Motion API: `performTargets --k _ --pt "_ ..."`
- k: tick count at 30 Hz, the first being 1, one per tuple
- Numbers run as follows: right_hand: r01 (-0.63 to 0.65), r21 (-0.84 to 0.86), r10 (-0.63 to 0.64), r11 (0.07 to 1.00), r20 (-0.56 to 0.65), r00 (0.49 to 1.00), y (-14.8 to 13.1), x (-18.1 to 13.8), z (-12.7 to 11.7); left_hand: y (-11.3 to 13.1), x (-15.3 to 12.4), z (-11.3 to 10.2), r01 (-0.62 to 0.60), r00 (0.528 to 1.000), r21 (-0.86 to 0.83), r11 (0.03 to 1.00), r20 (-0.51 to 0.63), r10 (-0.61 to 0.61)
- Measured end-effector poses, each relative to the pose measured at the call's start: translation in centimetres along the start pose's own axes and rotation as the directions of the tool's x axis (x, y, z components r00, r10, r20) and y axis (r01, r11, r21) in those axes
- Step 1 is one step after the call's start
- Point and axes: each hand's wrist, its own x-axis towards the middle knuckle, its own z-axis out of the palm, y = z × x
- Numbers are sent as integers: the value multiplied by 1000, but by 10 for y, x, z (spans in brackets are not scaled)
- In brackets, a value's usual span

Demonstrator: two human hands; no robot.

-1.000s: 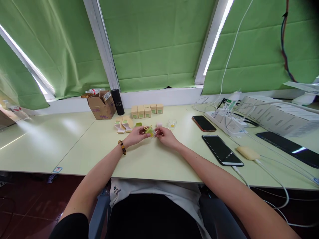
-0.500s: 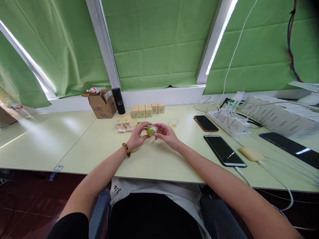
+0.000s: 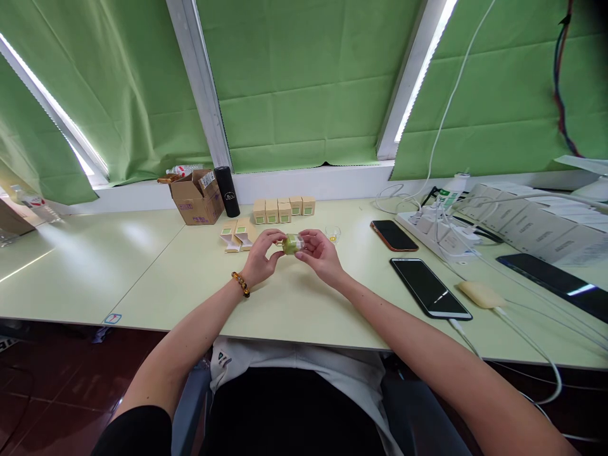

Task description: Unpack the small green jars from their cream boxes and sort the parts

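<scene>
A small green container with a clear, whitish right end is held sideways just above the table, between my two hands. My left hand pinches its left end with thumb and fingers, a beaded bracelet on the wrist. Closed on the clear right end is my right hand, which hides part of it. Behind my right hand a small clear cup with something yellow in it stands on the table. To the left of my left hand lie two open cardboard boxes.
Several small closed boxes stand in a row behind my hands. Farther back are a brown carton and a black cylinder. On the right are two phones, a power strip, cables and white boxes.
The green container has shifted slightly right and up and turned a little between my fingers. Both hands keep hold of it, with the right fingers raised slightly.
</scene>
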Motion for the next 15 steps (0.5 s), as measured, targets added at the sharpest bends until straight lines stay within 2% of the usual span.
performTargets --k 3,10,15 --pt "-66 67 65 996 19 998 -3 1 -1 4 2 2 46 999 -70 996 -24 -48" --pt "-171 44 167 984 91 982 4 1 4 -7 2 8 193 962 -265 945 -137 -235" --pt "-139 -82 147 987 99 984 11 1 4 -8 -1 9 305 933 -246 920 -117 -341"
